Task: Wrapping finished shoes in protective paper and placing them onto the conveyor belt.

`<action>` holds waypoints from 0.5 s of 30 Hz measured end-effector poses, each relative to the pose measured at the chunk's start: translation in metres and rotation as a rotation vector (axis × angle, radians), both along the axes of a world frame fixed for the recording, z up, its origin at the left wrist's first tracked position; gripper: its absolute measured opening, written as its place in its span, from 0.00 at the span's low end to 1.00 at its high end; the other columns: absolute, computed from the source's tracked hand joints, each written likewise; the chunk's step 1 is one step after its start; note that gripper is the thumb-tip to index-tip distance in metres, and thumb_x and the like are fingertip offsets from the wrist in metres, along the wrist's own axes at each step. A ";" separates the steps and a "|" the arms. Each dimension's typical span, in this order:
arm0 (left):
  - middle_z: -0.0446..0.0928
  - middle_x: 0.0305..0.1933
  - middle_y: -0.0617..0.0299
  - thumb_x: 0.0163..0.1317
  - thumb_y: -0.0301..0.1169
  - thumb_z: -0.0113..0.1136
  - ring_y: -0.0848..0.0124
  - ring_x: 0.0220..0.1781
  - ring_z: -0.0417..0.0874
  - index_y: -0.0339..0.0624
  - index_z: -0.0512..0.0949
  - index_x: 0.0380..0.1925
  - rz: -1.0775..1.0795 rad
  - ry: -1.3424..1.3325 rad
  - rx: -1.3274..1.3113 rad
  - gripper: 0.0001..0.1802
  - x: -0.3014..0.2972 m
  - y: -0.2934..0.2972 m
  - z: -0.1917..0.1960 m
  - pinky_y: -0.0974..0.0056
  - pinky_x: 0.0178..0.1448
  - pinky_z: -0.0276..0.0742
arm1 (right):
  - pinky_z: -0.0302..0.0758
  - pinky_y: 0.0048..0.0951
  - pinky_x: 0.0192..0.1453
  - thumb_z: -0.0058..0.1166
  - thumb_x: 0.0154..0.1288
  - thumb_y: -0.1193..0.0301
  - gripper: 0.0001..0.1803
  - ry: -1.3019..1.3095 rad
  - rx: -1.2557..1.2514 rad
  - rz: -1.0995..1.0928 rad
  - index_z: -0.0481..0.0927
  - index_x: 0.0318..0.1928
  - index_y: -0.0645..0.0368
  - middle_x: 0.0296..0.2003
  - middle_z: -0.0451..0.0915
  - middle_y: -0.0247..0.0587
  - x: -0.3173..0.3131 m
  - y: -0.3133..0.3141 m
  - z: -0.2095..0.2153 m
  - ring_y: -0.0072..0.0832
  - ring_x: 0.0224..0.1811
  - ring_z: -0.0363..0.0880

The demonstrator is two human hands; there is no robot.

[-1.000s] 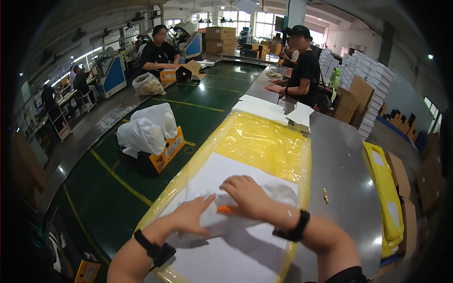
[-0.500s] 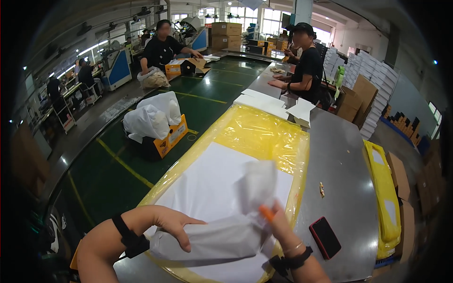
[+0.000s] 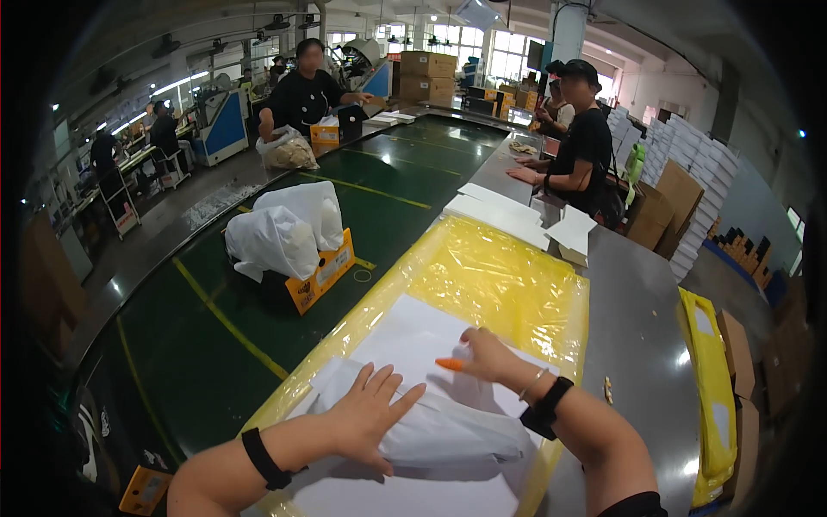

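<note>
A long bundle wrapped in white paper (image 3: 457, 435) lies across white paper sheets (image 3: 413, 323) on top of a yellow plastic wrapper (image 3: 491, 263). My left hand (image 3: 370, 414) rests open on the bundle's left part, its fingers spread. Beyond the bundle, my right hand (image 3: 487, 355) is closed with curled fingers, and an orange finger cover (image 3: 450, 364) is on one digit. White paper shows at its fingertips; what lies inside the grip is partly hidden.
On the green conveyor belt (image 3: 215, 336) to the left, an orange box (image 3: 323, 271) holds white-wrapped bundles (image 3: 276, 233). White cardboard pieces (image 3: 500, 215) lie past the yellow wrapper. Two people stand farther off, one at each side of the belt. Yellow packs (image 3: 711, 388) hang at right.
My right hand has moved from the bundle's right end to beyond it. The blurred white paper it held upright is down. My left hand's fingers have spread, and the phone is out of sight.
</note>
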State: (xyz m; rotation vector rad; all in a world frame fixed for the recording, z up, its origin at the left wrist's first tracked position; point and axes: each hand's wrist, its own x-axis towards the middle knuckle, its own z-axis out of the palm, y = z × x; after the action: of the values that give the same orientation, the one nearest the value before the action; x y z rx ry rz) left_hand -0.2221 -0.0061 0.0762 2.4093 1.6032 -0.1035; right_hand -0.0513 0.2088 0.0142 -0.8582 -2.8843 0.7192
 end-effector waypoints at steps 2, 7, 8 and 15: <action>0.45 0.67 0.27 0.34 0.62 0.70 0.33 0.70 0.42 0.36 0.43 0.69 0.019 -0.053 -0.013 0.69 0.003 0.009 0.003 0.38 0.70 0.36 | 0.74 0.38 0.46 0.63 0.47 0.42 0.36 0.024 0.151 -0.260 0.79 0.36 0.68 0.35 0.80 0.57 -0.009 0.022 -0.008 0.48 0.41 0.78; 0.35 0.69 0.26 0.32 0.61 0.71 0.31 0.71 0.37 0.36 0.37 0.69 0.072 -0.160 0.015 0.73 0.002 0.009 0.004 0.36 0.70 0.33 | 0.74 0.34 0.43 0.63 0.54 0.51 0.27 0.005 -0.448 -0.121 0.79 0.40 0.65 0.36 0.80 0.49 -0.018 0.029 0.012 0.40 0.39 0.79; 0.32 0.69 0.26 0.32 0.61 0.72 0.31 0.71 0.35 0.36 0.36 0.69 0.097 -0.131 0.016 0.74 0.002 0.007 0.003 0.35 0.69 0.32 | 0.74 0.33 0.42 0.61 0.57 0.54 0.23 0.017 -0.777 0.030 0.79 0.41 0.63 0.38 0.80 0.46 -0.017 0.020 0.021 0.37 0.39 0.79; 0.54 0.64 0.33 0.31 0.57 0.71 0.39 0.68 0.50 0.37 0.53 0.66 0.084 0.060 -0.059 0.63 0.013 -0.001 0.011 0.35 0.67 0.39 | 0.74 0.38 0.40 0.51 0.64 0.65 0.13 0.128 0.124 0.401 0.76 0.45 0.57 0.30 0.80 0.49 0.014 -0.094 0.092 0.45 0.35 0.79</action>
State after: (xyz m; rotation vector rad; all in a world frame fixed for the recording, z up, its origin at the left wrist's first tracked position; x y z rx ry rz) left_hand -0.2087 -0.0073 0.0875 2.3120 1.6999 -0.2066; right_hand -0.0372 0.1145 0.1059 -0.2100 -2.9709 0.5826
